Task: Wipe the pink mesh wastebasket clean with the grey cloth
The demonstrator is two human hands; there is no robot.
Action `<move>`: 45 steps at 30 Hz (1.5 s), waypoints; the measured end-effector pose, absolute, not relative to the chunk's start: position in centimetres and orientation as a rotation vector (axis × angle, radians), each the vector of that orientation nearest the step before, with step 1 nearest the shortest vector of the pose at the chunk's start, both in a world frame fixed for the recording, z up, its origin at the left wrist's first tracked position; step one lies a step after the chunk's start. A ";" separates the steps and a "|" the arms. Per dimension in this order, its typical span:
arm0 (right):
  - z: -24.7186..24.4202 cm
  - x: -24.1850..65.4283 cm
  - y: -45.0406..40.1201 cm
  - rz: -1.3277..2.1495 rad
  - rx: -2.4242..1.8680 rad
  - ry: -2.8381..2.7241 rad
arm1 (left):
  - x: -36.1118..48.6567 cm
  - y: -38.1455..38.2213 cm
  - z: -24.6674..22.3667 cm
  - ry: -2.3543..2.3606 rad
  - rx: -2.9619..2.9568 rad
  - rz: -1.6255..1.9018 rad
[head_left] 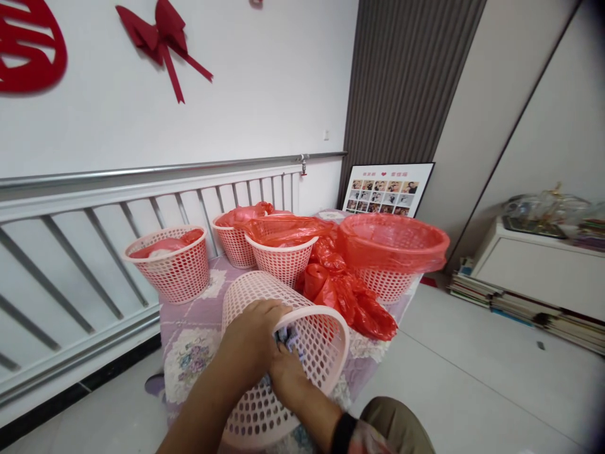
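Observation:
A pale pink perforated plastic basket (331, 337) lies tipped on its side, with its mouth toward the lower right. My left hand (258, 331) is closed over its upper rim, fingers bent across the wall. Inside the mouth is my right hand (287, 373), its fingers closed on a bluish-grey cloth (289, 337) pressed against the inner wall. Part of the cloth is hidden by my hands. Just beyond the basket, a roll of red plastic bags (317, 280) lies on the table with a loose red sheet of film (363, 312) spread from it.
Other pink baskets stand behind: one at left (186, 271), one at back (234, 243), one in the middle (283, 258). A basket lined with red film (392, 265) is at right. Beneath is a floral tablecloth (182, 321). A radiator (70, 265) runs along the wall.

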State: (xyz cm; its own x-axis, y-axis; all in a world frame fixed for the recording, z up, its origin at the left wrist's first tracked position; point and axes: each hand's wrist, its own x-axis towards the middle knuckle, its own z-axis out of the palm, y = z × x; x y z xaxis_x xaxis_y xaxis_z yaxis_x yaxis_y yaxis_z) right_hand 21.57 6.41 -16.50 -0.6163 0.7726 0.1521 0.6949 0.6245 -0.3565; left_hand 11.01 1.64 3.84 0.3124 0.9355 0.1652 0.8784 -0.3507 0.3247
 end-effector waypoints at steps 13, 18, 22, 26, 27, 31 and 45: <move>-22.9 27.6 -1.5 0.197 -1.237 -2.707 | 9.6 1.5 3.2 1.549 2.393 0.732; -22.3 27.5 -1.2 0.246 -1.250 -2.659 | 6.5 -0.2 0.0 1.492 2.000 1.236; -22.1 28.0 -1.3 0.303 -1.216 -2.623 | 4.9 -3.0 -6.5 1.544 1.744 1.413; -22.7 28.0 -1.2 0.255 -1.230 -2.631 | 5.6 -5.7 -13.3 1.823 1.473 1.479; -22.9 27.9 -1.2 0.241 -1.233 -2.632 | 5.9 -6.2 -14.6 1.852 1.447 1.496; -23.7 27.6 -1.0 0.216 -1.214 -2.618 | 6.5 -7.2 -16.9 1.890 1.532 1.575; -13.2 21.8 6.6 0.673 -0.876 -1.938 | 5.9 -5.9 -8.0 1.748 2.121 1.366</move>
State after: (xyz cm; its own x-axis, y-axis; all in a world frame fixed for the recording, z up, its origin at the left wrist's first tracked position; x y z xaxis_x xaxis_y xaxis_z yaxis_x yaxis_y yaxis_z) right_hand 21.78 6.64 -13.23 -0.3643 0.7887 0.4952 0.3119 0.6044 -0.7331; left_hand 5.91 -5.91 -7.97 -0.0435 0.8186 0.5727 0.7537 -0.3493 0.5567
